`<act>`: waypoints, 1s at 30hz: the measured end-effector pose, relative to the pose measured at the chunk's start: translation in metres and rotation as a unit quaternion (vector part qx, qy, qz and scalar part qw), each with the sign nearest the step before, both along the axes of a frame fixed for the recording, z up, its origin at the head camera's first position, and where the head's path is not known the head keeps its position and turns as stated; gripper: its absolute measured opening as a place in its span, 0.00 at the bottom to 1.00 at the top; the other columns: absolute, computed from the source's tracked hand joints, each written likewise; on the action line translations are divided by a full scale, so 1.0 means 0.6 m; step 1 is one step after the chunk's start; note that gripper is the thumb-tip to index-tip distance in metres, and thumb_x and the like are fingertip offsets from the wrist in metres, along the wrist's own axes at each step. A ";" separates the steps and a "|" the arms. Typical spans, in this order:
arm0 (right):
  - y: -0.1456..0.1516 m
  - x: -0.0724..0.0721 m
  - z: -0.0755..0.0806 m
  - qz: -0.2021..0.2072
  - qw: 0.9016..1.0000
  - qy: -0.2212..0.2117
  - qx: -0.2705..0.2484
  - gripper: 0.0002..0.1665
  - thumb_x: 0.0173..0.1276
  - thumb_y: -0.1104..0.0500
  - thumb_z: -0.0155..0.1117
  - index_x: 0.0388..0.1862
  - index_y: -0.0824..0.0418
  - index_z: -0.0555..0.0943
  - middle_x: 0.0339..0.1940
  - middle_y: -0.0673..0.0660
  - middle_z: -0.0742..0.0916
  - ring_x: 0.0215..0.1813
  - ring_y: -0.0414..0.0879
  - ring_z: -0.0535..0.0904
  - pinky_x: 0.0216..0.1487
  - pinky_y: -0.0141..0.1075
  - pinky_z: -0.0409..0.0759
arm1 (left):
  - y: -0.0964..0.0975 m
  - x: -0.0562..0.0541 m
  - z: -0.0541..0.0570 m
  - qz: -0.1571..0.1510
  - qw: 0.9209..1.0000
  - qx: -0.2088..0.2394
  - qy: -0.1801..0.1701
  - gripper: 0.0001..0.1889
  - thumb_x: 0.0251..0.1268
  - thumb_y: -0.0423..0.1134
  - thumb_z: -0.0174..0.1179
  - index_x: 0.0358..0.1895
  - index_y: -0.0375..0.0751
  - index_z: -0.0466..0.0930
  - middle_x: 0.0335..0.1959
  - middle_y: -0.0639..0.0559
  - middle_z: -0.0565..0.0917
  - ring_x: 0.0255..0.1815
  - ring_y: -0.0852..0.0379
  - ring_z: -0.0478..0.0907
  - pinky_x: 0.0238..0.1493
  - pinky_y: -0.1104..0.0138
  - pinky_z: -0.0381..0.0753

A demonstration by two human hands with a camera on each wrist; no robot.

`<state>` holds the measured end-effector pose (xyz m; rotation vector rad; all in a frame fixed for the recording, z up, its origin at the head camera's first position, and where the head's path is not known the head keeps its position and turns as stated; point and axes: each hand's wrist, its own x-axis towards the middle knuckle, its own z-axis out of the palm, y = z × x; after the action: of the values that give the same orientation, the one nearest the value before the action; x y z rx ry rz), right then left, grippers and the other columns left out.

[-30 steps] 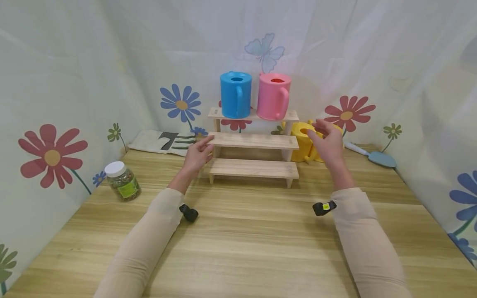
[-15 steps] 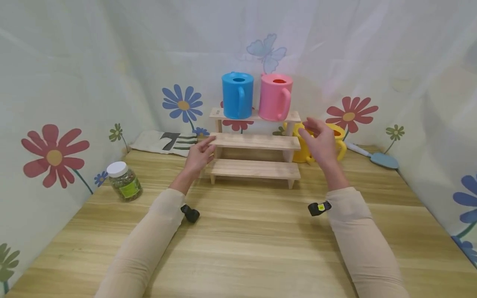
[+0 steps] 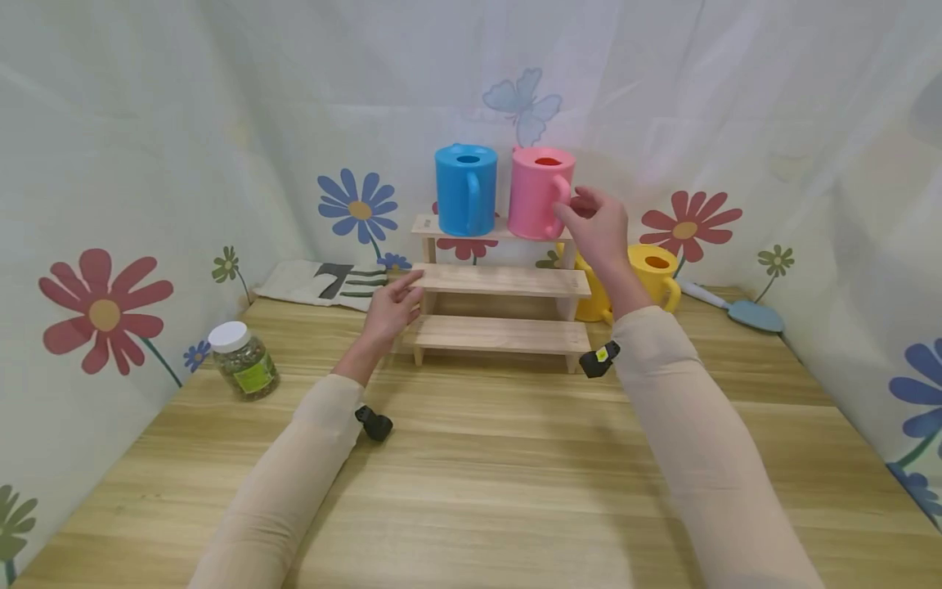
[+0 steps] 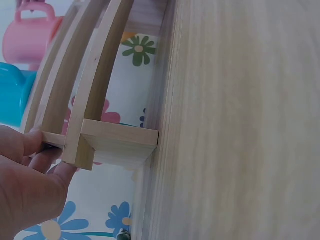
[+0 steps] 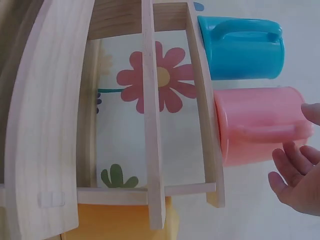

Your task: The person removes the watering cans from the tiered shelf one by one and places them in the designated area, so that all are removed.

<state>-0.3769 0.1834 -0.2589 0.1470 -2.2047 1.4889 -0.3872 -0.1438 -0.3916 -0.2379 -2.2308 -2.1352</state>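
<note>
A blue watering can [image 3: 467, 192] and a pink watering can [image 3: 536, 196] stand upright on the top step of a three-step wooden shelf [image 3: 504, 331]. My left hand [image 3: 390, 309] pinches the left end of the middle step; the left wrist view shows thumb and fingers around the board. My right hand [image 3: 598, 225] is beside the pink can's handle, thumb and fingers spread. In the right wrist view its fingers [image 5: 292, 172] look apart from the handle, though contact by the thumb is hard to tell.
Yellow watering cans [image 3: 652, 266] stand behind the shelf's right side, partly hidden by my right arm. A trowel [image 3: 754, 315] lies at the back right. Garden gloves [image 3: 320, 281] lie at the back left, and a white-lidded jar [image 3: 244, 360] stands at the left.
My right hand has moved left and up, from in front of the yellow cans to the pink can's handle. My left hand has stayed on the shelf.
</note>
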 end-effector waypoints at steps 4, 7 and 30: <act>-0.015 -0.014 0.013 -0.018 1.000 -0.001 -0.006 0.33 0.69 0.47 0.68 0.67 0.63 0.77 0.54 0.60 0.86 0.56 0.49 0.80 0.58 0.34 0.80 | 0.001 0.000 -0.001 0.004 1.000 -0.003 0.013 0.23 0.78 0.39 0.54 0.73 0.46 0.71 0.61 0.33 0.74 0.62 0.46 0.71 0.64 0.54 0.76; -0.022 -0.022 0.020 -0.033 0.999 0.003 -0.003 0.29 0.69 0.48 0.68 0.64 0.62 0.80 0.52 0.60 0.87 0.52 0.48 0.81 0.55 0.33 0.82 | 0.002 0.000 -0.001 0.008 1.000 -0.003 0.013 0.23 0.78 0.38 0.54 0.72 0.45 0.71 0.60 0.34 0.75 0.60 0.48 0.72 0.64 0.55 0.77; -0.038 -0.044 0.026 -0.120 0.990 0.045 -0.053 0.17 0.67 0.53 0.66 0.47 0.61 0.90 0.38 0.58 0.90 0.39 0.45 0.83 0.43 0.30 0.83 | 0.000 -0.001 -0.002 -0.001 1.000 -0.001 0.015 0.23 0.77 0.38 0.54 0.72 0.45 0.71 0.61 0.35 0.75 0.64 0.45 0.71 0.64 0.54 0.76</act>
<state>-0.4030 0.1603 -0.2431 -0.0814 -1.9879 1.4310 -0.3875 -0.1436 -0.3930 -0.2707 -2.2165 -2.1161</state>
